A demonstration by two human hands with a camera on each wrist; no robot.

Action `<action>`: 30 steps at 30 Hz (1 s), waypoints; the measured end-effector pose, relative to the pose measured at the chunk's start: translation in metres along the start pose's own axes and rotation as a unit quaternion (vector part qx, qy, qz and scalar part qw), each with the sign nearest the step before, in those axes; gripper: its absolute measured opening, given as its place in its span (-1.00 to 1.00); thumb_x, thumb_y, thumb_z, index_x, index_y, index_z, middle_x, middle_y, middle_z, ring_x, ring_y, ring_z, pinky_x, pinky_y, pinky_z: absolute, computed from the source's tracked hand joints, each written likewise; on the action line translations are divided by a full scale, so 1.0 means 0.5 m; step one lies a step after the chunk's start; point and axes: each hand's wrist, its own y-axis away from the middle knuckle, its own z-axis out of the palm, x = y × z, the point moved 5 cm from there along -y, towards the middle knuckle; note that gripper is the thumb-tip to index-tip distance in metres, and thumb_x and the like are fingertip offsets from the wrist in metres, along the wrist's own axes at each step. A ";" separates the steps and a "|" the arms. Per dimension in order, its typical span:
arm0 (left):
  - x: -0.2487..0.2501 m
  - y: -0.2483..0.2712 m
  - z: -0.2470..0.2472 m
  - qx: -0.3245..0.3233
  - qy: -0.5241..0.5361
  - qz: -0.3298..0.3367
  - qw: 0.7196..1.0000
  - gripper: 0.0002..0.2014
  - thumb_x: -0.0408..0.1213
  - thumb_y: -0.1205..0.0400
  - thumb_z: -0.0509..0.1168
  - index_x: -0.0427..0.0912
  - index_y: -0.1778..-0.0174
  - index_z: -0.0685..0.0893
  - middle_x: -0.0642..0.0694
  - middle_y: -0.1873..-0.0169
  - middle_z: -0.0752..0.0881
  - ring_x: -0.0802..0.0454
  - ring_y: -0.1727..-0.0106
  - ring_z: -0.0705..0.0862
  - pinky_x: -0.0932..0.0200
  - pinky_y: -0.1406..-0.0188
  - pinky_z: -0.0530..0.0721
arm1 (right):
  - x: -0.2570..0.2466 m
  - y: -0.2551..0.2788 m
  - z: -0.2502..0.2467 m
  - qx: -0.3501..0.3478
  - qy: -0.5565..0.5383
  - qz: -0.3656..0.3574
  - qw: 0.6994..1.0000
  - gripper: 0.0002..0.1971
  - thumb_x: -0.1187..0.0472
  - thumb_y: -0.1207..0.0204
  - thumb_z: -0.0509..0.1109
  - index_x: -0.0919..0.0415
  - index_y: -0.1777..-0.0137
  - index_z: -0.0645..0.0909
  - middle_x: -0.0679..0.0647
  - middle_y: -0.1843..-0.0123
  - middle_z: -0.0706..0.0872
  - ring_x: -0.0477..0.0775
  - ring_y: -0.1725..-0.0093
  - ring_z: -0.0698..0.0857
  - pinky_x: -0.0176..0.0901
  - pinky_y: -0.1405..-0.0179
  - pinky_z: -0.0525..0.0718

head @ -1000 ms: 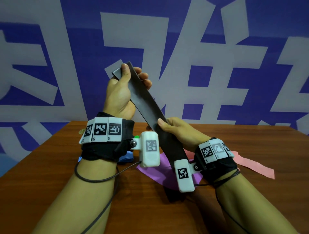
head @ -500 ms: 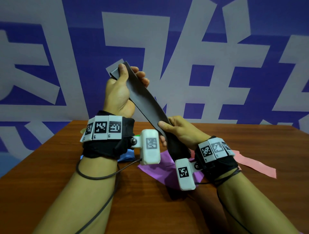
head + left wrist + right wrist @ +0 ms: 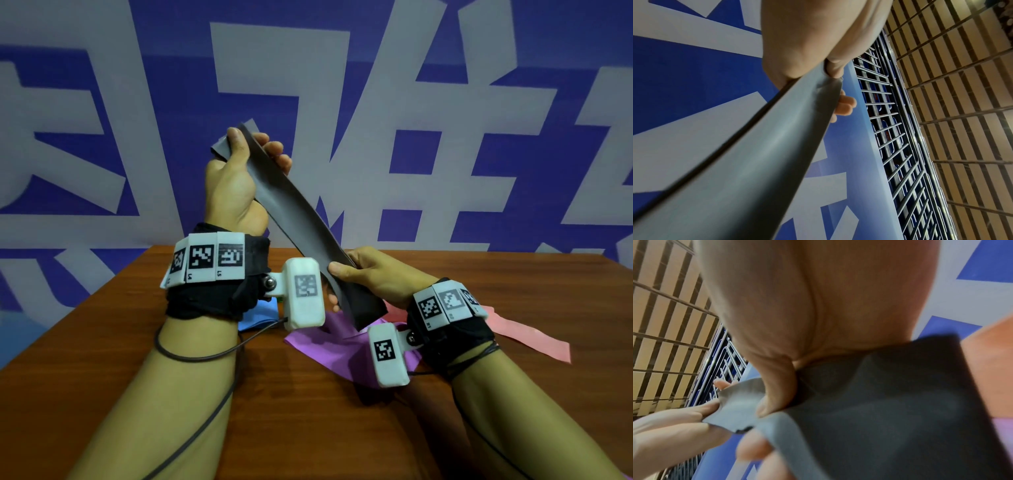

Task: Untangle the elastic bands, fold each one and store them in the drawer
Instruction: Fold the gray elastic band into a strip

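A dark grey elastic band (image 3: 294,212) is held stretched slantwise above the table. My left hand (image 3: 239,174) pinches its upper end, thumb in front and fingers behind. My right hand (image 3: 373,274) grips it lower down, with a short tail hanging below the fist. In the left wrist view the grey band (image 3: 756,162) runs from the left hand (image 3: 807,48) toward the camera. The right wrist view shows the grey band (image 3: 890,410) under the right thumb (image 3: 777,386). No drawer is in view.
On the wooden table (image 3: 308,428) lie a purple band (image 3: 332,349), a pink band (image 3: 524,335) to the right and a blue band (image 3: 260,313) behind my left wrist. A blue and white wall stands behind the table's far edge.
My right hand has slid down the grey band toward its lower end, so the tail below it is shorter. My left hand has stayed raised with the upper end.
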 end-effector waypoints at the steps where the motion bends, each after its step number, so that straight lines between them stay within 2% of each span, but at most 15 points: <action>1: 0.002 -0.002 -0.003 0.004 0.000 -0.001 1.000 -0.66 -0.14 -0.83 0.09 -0.29 0.13 0.60 -0.12 0.41 0.73 -0.01 0.37 0.72 0.09 0.18 0.78 | 0.002 -0.001 -0.001 0.005 0.011 -0.001 1.000 -0.68 0.17 -0.78 0.16 0.29 0.16 0.58 0.19 0.32 0.68 0.11 0.34 0.70 -0.12 0.20 0.72; 4: 0.002 -0.003 -0.008 0.010 0.001 -0.002 1.000 -0.66 -0.15 -0.83 0.10 -0.28 0.13 0.60 -0.12 0.41 0.74 -0.01 0.39 0.73 0.08 0.18 0.78 | 0.001 -0.002 -0.005 0.023 0.029 -0.010 0.999 -0.66 0.20 -0.77 0.15 0.27 0.23 0.54 0.12 0.42 0.63 0.03 0.46 0.64 -0.25 0.35 0.66; 8: 0.007 -0.009 -0.014 0.018 -0.005 0.019 1.000 -0.65 -0.14 -0.83 0.09 -0.29 0.13 0.60 -0.12 0.43 0.74 0.00 0.40 0.72 0.07 0.19 0.77 | 0.010 0.004 -0.009 0.015 0.017 0.008 1.000 -0.70 0.17 -0.76 0.19 0.31 0.13 0.62 0.20 0.31 0.73 0.10 0.35 0.74 -0.13 0.24 0.76; 13: 0.015 -0.026 -0.038 0.032 0.018 0.024 0.999 -0.66 -0.14 -0.82 0.10 -0.28 0.14 0.60 -0.12 0.41 0.71 -0.01 0.40 0.70 0.07 0.20 0.77 | 0.015 0.011 -0.022 0.015 0.025 0.018 0.999 -0.72 0.16 -0.76 0.19 0.31 0.12 0.58 0.12 0.37 0.68 0.05 0.43 0.69 -0.16 0.35 0.72; 15: 0.015 -0.028 -0.040 0.030 0.017 0.028 0.999 -0.66 -0.14 -0.82 0.10 -0.28 0.14 0.59 -0.13 0.40 0.71 -0.01 0.39 0.70 0.07 0.19 0.76 | 0.017 0.009 -0.024 0.011 0.022 0.019 1.000 -0.68 0.15 -0.75 0.19 0.43 0.02 0.60 0.14 0.34 0.70 0.06 0.41 0.71 -0.13 0.30 0.74; 18: 0.017 -0.031 -0.043 0.032 0.016 0.035 0.999 -0.65 -0.14 -0.83 0.09 -0.29 0.14 0.58 -0.13 0.40 0.70 -0.01 0.40 0.69 0.07 0.20 0.75 | 0.025 0.007 -0.025 -0.001 0.036 0.014 0.999 -0.60 0.17 -0.73 0.22 0.63 -0.14 0.52 0.16 0.30 0.71 0.02 0.39 0.71 -0.17 0.27 0.72; 23: 0.022 -0.033 -0.050 0.040 0.027 0.034 0.998 -0.66 -0.15 -0.83 0.09 -0.29 0.13 0.58 -0.13 0.41 0.70 -0.01 0.42 0.69 0.08 0.23 0.75 | 0.028 0.011 -0.033 -0.016 0.001 -0.003 1.000 -0.76 0.20 -0.69 0.24 0.42 -0.09 0.56 0.16 0.25 0.75 0.04 0.32 0.72 -0.22 0.26 0.69; 27: 0.020 -0.030 -0.045 0.047 0.019 0.032 0.998 -0.66 -0.13 -0.83 0.09 -0.28 0.12 0.59 -0.12 0.40 0.70 0.00 0.41 0.69 0.08 0.22 0.76 | 0.038 0.011 -0.041 -0.002 -0.024 0.013 1.000 -0.72 0.25 -0.71 0.22 0.52 -0.16 0.55 0.22 0.20 0.77 0.12 0.26 0.77 -0.18 0.21 0.73; 30: 0.021 -0.029 -0.048 0.058 0.016 0.033 0.998 -0.67 -0.13 -0.82 0.11 -0.27 0.12 0.60 -0.12 0.39 0.71 0.00 0.40 0.70 0.08 0.21 0.76 | 0.039 0.016 -0.045 0.010 -0.005 0.014 1.000 -0.81 0.26 -0.74 0.18 0.37 -0.02 0.56 0.17 0.28 0.74 0.06 0.34 0.72 -0.22 0.23 0.69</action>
